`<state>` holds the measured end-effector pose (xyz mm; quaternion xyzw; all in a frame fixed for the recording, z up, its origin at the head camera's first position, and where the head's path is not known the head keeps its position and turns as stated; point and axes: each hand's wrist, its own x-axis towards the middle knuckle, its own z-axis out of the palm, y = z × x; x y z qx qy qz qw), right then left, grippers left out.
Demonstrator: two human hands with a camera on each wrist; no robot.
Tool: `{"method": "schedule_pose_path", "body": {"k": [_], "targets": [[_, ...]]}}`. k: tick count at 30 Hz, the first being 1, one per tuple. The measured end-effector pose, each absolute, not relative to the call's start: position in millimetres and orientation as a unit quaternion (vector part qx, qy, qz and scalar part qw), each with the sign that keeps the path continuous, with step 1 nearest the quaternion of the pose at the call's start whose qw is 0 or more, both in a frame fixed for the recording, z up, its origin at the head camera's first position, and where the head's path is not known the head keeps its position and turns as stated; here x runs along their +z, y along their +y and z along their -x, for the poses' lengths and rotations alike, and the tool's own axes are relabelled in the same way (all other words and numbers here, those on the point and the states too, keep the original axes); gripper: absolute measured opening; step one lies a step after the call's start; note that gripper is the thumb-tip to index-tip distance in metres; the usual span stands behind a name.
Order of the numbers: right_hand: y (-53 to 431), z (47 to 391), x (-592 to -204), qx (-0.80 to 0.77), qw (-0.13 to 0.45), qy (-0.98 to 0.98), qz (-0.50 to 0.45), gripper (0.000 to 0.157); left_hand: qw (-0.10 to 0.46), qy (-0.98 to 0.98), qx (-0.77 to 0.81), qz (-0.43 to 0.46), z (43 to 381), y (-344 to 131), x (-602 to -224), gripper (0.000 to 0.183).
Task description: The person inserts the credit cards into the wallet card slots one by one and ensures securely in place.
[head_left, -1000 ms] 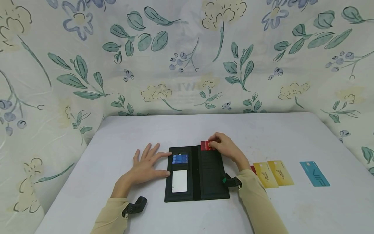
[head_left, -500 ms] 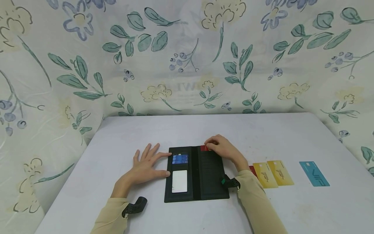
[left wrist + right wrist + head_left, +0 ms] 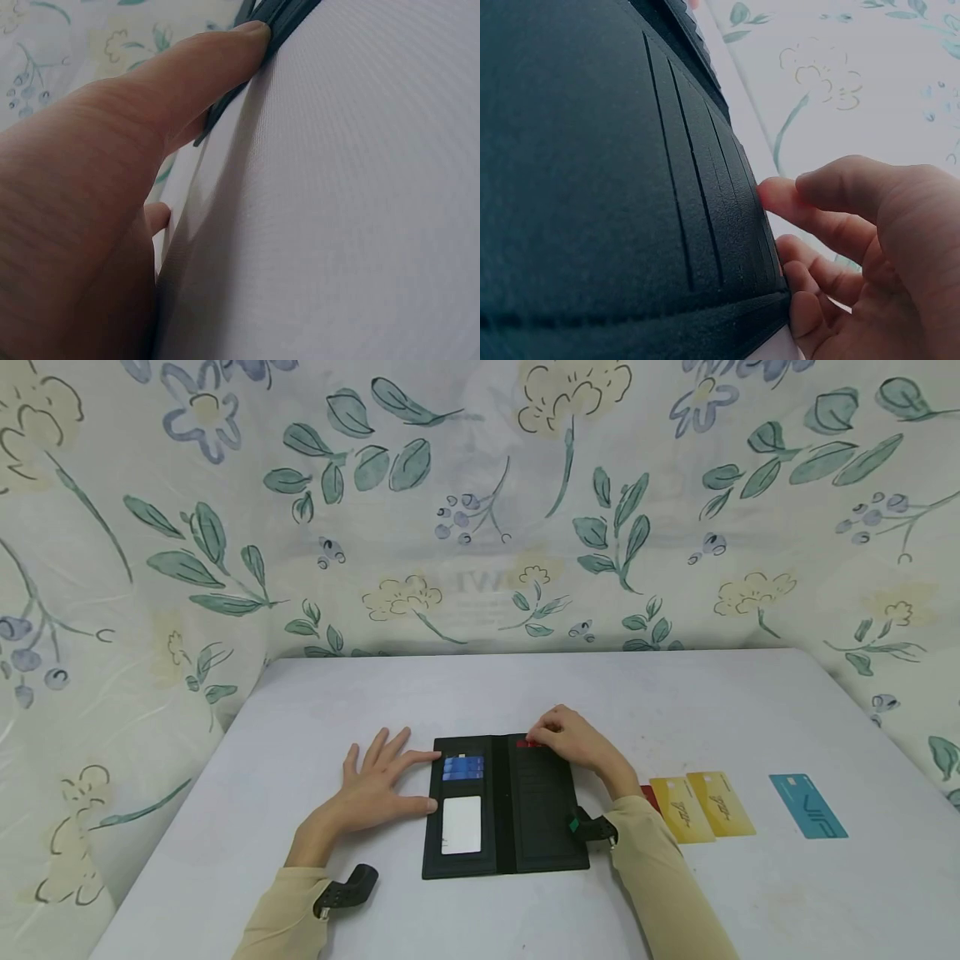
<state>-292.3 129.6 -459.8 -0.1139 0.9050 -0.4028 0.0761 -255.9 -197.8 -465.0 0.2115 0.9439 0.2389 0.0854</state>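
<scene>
A black card wallet (image 3: 543, 810) lies spread flat on the table, its right half lined with card slots. My right hand (image 3: 577, 742) is at the top edge of that half, fingers bent, thumb against the index finger. Its fingertips are on a red card (image 3: 528, 744), of which only a thin strip shows above the slot. In the right wrist view the index fingertip (image 3: 776, 195) meets the wallet's edge. My left hand (image 3: 375, 785) has its fingers spread, with thumb and index finger touching the wallet's left edge. The left thumb (image 3: 217, 60) presses that edge in the left wrist view.
Two yellow cards (image 3: 720, 803) overlap right of the wallet, with a red card (image 3: 651, 796) partly hidden beside them. Farther right lies a blue VIP card (image 3: 808, 806). Blue cards (image 3: 462, 767) fill the wallet's upper left pocket. The white table (image 3: 360, 693) meets a floral cloth behind.
The red card has slid down into the wallet's upper right slot, from a broad showing part to a thin strip. My right hand has shifted slightly down and left; the left hand stays put.
</scene>
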Motion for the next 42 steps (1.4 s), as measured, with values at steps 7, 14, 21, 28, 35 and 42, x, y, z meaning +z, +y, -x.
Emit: {"method": "schedule_pose_path", "body": {"k": [7, 14, 21, 28, 35, 42], "targets": [[130.9, 291.6, -459.4, -0.399, 0.075, 0.904, 0.133, 0.024, 0.086, 0.943, 0.239, -0.215, 255.5, -198.2, -464.2, 0.070], [130.2, 288.1, -456.4, -0.383, 0.077, 0.906, 0.161, 0.024, 0.083, 0.942, 0.241, -0.218, 253.8, -198.8, -463.3, 0.069], [133.5, 283.5, -449.1, -0.358, 0.092, 0.906, 0.206, 0.029, 0.081, 0.941, 0.242, -0.220, 251.9, -197.5, -465.0, 0.069], [140.3, 273.4, -438.5, -0.344, 0.143, 0.905, 0.206, 0.039, 0.082, 0.944, 0.239, -0.214, 250.4, -198.1, -464.5, 0.069], [148.5, 261.8, -434.7, -0.340, 0.172, 0.908, 0.173, 0.047, 0.085, 0.942, 0.245, -0.214, 249.5, -199.2, -465.4, 0.070], [168.6, 248.3, -434.4, -0.316, 0.166, 0.918, 0.175, 0.055, 0.083, 0.940, 0.249, -0.217, 249.3, -200.1, -463.4, 0.069]]}}
